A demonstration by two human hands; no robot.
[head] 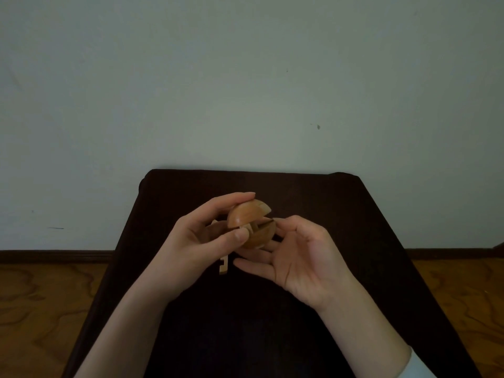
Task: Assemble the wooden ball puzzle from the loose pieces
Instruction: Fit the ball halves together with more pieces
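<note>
Head view, centre of frame: left hand (199, 236) grips the partly built wooden ball (249, 223), thumb tip pressed on its lower left face, forefinger curved over the top edge. Fingers closed firmly on it. Ball is held in the air above the table, not resting on anything. Upper rounded section sits offset from the lower one; a dark slot and pale inner notches show between them at the ball's middle.

Right hand (297, 255) lies palm up, just right of and below the ball. Its fingers are loosely spread; fingertips touch the ball's underside and right edge, supporting rather than clamping.

Below the ball, between the two hands, a pale loose piece (223, 264) with notched edge lies on the dark table (354, 214); mostly hidden by the left hand. Another wooden part shows behind the left fingers; shape unclear.

Lower right corner: pale sleeve (417, 366) cuff. Wooden floor (41, 309) at both sides, pale wall (245, 77) filling the upper frame.
</note>
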